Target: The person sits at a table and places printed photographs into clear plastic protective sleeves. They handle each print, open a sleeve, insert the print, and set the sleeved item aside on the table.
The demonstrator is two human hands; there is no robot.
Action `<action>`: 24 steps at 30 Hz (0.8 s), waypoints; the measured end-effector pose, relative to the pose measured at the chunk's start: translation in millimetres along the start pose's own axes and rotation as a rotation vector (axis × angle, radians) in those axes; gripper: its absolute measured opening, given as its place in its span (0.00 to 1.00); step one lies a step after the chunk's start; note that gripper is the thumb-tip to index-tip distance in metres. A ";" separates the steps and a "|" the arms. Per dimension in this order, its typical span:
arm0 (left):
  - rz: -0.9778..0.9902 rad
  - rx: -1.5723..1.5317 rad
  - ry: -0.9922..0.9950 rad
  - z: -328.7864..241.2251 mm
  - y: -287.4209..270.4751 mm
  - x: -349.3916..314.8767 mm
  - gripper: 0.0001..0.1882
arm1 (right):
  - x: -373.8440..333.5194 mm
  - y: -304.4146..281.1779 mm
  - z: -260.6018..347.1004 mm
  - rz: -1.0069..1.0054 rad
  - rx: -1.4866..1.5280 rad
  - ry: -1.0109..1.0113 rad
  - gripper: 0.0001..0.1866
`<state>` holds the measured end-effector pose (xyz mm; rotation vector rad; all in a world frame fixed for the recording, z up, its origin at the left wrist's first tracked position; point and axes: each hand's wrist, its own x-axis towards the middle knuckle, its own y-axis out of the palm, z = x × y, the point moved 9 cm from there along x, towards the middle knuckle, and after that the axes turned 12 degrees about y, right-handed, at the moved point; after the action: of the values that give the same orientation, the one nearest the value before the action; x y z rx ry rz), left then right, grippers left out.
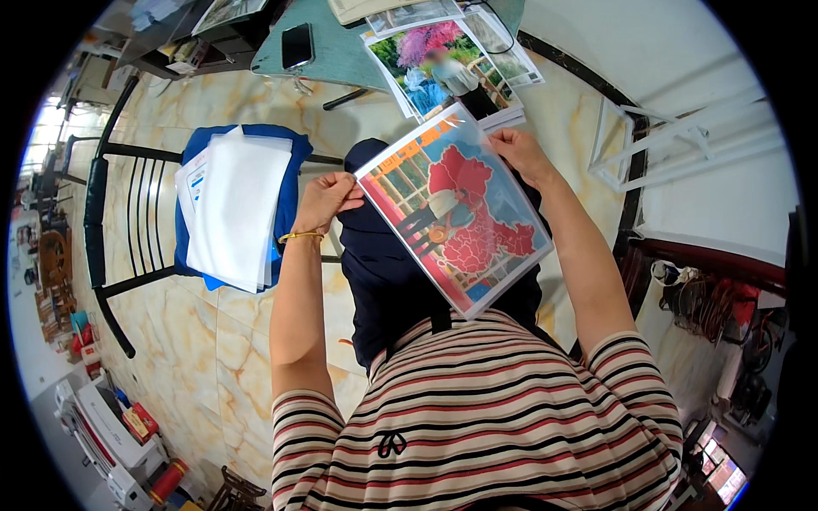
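A glossy photo print (503,200) with a clear border, perhaps a plastic sleeve, is held tilted above my lap. It shows people in front of a red map shape on a blue ground. My left hand (331,200), with a yellow bracelet at the wrist, pinches its left edge. At the upper right edge my right hand (521,155) grips it between thumb and fingers. Just beyond its top corner lie several printed photos (443,64), the uppermost with pink blossom, overhanging the edge of a green table (341,43).
A black-framed chair (95,221) at the left carries a blue cushion (294,153) with white sheets (239,209) stacked on it. A dark phone (297,46) rests on the green table. White frames (656,149) lean against the right wall. A large white printer-like machine (98,439) stands lower left.
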<state>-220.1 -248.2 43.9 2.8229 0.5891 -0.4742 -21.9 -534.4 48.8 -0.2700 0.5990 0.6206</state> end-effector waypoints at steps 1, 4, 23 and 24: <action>0.001 -0.004 0.000 0.7 -0.3 0.1 0.09 | 0.5 0.1 -1.0 -0.001 0.010 0.002 0.09; -0.006 0.000 0.000 1.2 0.9 0.1 0.09 | 1.8 -0.7 -2.7 -0.005 0.028 0.002 0.09; -0.022 0.025 -0.006 7.0 -1.0 0.9 0.08 | 2.9 1.2 -0.4 -0.021 -0.004 -0.047 0.09; -0.021 0.022 -0.003 6.8 -0.7 0.7 0.08 | 2.6 1.1 -0.3 -0.022 -0.007 -0.044 0.09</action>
<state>-221.5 -249.2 37.3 2.8392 0.6180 -0.4913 -21.0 -532.4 46.9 -0.2691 0.5508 0.6060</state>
